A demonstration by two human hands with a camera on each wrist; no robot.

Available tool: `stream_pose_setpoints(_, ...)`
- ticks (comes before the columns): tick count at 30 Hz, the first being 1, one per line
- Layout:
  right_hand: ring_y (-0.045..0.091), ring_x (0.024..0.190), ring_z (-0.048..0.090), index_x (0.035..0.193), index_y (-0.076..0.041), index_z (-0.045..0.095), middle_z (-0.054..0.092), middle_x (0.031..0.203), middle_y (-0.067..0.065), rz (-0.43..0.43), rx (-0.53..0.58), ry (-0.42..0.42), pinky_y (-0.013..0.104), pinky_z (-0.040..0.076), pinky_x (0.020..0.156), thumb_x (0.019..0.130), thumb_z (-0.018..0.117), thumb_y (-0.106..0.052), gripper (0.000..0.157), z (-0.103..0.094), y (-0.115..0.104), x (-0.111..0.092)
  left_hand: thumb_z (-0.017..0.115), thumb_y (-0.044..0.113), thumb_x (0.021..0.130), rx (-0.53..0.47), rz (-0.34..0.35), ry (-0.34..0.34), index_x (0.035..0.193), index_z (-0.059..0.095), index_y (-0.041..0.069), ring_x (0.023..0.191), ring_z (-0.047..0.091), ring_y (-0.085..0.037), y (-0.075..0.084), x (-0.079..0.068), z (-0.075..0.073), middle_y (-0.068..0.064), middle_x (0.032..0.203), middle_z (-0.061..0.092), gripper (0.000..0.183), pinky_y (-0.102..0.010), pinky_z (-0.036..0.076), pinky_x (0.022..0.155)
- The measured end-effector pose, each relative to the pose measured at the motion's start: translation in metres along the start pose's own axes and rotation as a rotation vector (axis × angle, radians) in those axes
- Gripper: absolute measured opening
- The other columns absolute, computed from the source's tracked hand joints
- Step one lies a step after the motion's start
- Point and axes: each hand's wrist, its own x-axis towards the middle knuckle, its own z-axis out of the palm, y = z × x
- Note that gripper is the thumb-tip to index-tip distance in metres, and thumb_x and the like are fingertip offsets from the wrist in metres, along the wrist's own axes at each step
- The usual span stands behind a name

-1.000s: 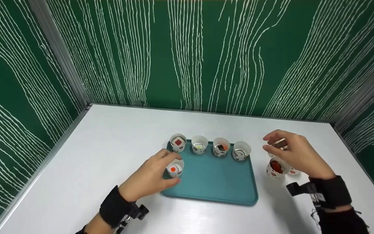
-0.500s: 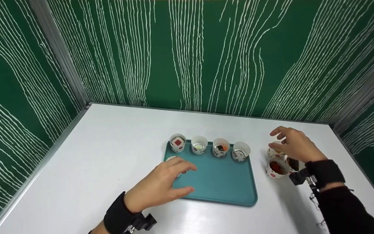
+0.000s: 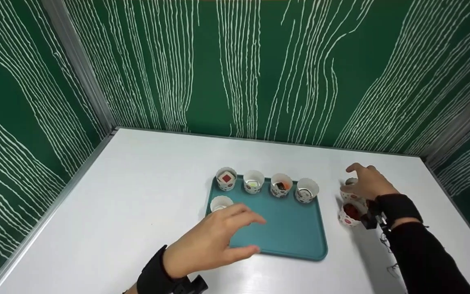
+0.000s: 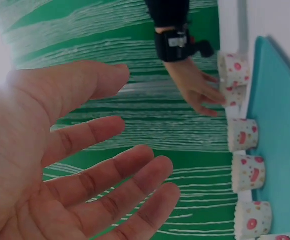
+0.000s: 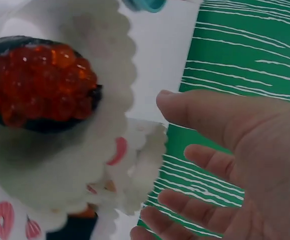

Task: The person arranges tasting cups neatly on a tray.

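Note:
My left hand (image 3: 214, 241) hovers over the front left of a teal tray (image 3: 284, 222), thumb and fingers spread with nothing between them. Partly behind it, a paper cup (image 3: 221, 201) stands on the tray's left side. My right hand (image 3: 369, 184) is beside the far cup (image 3: 347, 195) of a group right of the tray, its fingers parted near the rim. Close to the right wrist camera is a cup (image 5: 95, 165) holding a sushi piece topped with orange-red roe (image 5: 45, 82); another cup (image 5: 147, 167) stands beyond it. The right thumb and fingers are apart there too.
Along the tray's far edge stand several patterned paper cups, including one with a white piece with a red square (image 3: 226, 178) and one with an orange and black piece (image 3: 280, 186). A white table (image 3: 153, 171) lies beneath, with green line-patterned walls (image 3: 276, 73) around it.
The left hand has let go of the cup at the tray's left and drawn back toward the front right. The right hand has shifted slightly right, staying near the far right cup.

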Motion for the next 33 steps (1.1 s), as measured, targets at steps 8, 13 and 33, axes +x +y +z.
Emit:
stream_pose_setpoints(8, 0.061, 0.119, 0.054, 0.144, 0.017, 0.046, 0.051, 0.131, 0.050, 0.006, -0.013, -0.039, 0.064, 0.054, 0.094, 0.096, 0.075, -0.024, 0.070, 0.004, 0.003, 0.008, 0.075, 0.030, 0.103, -0.013, 0.039, 0.015, 0.140, 0.065, 0.017, 0.110, 0.066, -0.008, 0.010, -0.003, -0.001, 0.001, 0.132, 0.066, 0.040, -0.020, 0.054, 0.094)
stream_pose_setpoints(13, 0.051, 0.106, 0.065, 0.138, 0.019, 0.049, 0.059, 0.129, 0.047, 0.023, -0.015, -0.067, 0.056, 0.058, 0.088, 0.093, 0.078, -0.022, 0.067, 0.004, 0.003, 0.011, 0.075, 0.028, 0.103, -0.013, 0.051, 0.014, 0.139, 0.065, 0.016, 0.109, 0.067, -0.008, 0.010, -0.004, 0.000, 0.001, 0.130, 0.066, 0.039, -0.019, 0.053, 0.093)
stream_pose_setpoints(33, 0.035, 0.086, 0.062, 0.129, 0.017, 0.056, 0.066, 0.117, 0.041, 0.033, -0.014, -0.066, 0.041, 0.055, 0.072, 0.090, 0.078, -0.025, 0.061, 0.001, 0.012, 0.012, 0.076, 0.027, 0.102, 0.050, 0.014, -0.009, 0.141, 0.064, 0.017, 0.111, 0.067, -0.008, 0.000, 0.002, 0.007, 0.001, 0.132, 0.067, 0.041, -0.020, 0.054, 0.092)
